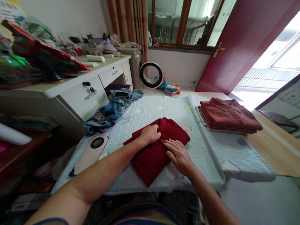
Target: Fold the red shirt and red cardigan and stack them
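Note:
A dark red folded garment (pixel 152 162), with what looks like a collar at its upper edge, lies at an angle on the pale blue blanket (pixel 145 106) covering the table. My left hand (pixel 150 134) is closed on the cloth near the collar, its fingers curled in. Flat on the right part of the garment rests my right hand (pixel 179 154), fingers stretched out and touching the fabric. The underside of the garment and the left fingertips are hidden.
A stack of folded clothes topped by a rust-red shirt (pixel 229 114) sits at the right. Crumpled blue patterned clothing (pixel 112 109) lies at the left edge, near a pink phone (pixel 90 154). Beyond stand a cluttered white desk (pixel 79 90) and a red door (pixel 227 40).

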Available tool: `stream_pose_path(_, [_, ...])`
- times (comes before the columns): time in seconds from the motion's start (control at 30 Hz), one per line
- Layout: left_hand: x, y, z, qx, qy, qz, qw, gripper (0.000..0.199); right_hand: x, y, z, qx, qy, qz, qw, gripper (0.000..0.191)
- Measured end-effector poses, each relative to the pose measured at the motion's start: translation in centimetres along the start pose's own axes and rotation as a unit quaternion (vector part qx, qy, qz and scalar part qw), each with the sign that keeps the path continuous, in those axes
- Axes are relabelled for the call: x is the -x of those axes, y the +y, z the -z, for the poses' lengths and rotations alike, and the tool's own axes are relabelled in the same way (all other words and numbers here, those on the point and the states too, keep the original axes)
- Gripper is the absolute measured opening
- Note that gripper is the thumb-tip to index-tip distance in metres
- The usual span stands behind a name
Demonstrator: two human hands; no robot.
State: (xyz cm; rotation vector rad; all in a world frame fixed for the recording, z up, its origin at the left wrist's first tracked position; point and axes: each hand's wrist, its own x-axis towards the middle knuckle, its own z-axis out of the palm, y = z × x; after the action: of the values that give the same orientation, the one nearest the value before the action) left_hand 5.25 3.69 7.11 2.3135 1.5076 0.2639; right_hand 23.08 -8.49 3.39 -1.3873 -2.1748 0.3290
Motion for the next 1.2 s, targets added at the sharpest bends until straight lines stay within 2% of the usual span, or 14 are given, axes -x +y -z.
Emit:
stream_pose_path(0.07, [-0.3, 0.6, 0.4, -0.004, 0.004, 0.005, 1.0, 0.031, -1.2, 0.4, 0.6, -0.021, 0.045, -0.004, 0.999, 0.032])
stream_pose_path(0.13, [-0.5, 1.2, 0.6, -0.023, 0.049, -0.001, 0.999, 0.044, -2.8, 1.2, 1.0, -0.021, 0.099, -0.013, 0.995, 0.03])
stream_pose_path(0.2, [-0.6, 1.5, 0.4, -0.048, 0.102, -0.039, 0.993, 0.05, -4.4, 2.2, 1.0, 0.006, 0.124, -0.024, 0.992, 0.03])
stream_pose_path(0.27, [-0.4, 1.3, -0.3, -0.075, 0.104, -0.103, 0.986, 0.047, -5.7, 3.2, 0.8, 0.05, 0.098, -0.037, 0.993, 0.034])
stream_pose_path(0.33, [-0.2, 0.6, -1.1, -0.107, 0.058, -0.147, 0.982, 0.046, -6.4, 4.1, 0.4, 0.093, 0.035, -0.056, 0.993, 0.042])
stream_pose_path(0.47, [0.0, -1.1, -2.3, -0.139, -0.023, -0.134, 0.981, 0.054, -6.6, 4.8, -0.2, 0.152, -0.084, -0.1, 0.98, 0.053])
stream_pose_path(0.6, [0.1, -1.7, -2.7, -0.136, -0.028, -0.119, 0.983, 0.058, -6.4, 4.6, 0.2, 0.169, -0.132, -0.144, 0.966, 0.061])
stream_pose_path(0.73, [0.3, -1.7, -3.1, -0.135, -0.005, -0.121, 0.983, 0.058, -7.1, 4.8, 1.2, 0.148, -0.135, -0.149, 0.968, 0.063])
stream_pose_path(0.83, [0.5, -1.9, -3.5, -0.135, 0.02, -0.128, 0.982, 0.057, -8.8, 5.5, 2.1, 0.121, -0.082, -0.153, 0.977, 0.042])
stream_pose_path(0.93, [0.7, -2.1, -3.8, -0.14, 0.035, -0.129, 0.981, 0.058, -11.4, 6.7, 2.5, 0.099, -0.021, -0.146, 0.984, 0.034])
stream_pose_path(1.07, [0.8, -2.0, -4.0, -0.153, 0.045, -0.126, 0.979, 0.058, -14.6, 8.6, 2.2, 0.062, -0.067, -0.105, 0.99, 0.037])
stream_pose_path(1.2, [1.1, -1.8, -4.1, -0.17, 0.067, -0.123, 0.975, 0.058, -16.1, 10.1, 2.3, 0.041, -0.095, -0.105, 0.989, 0.018])
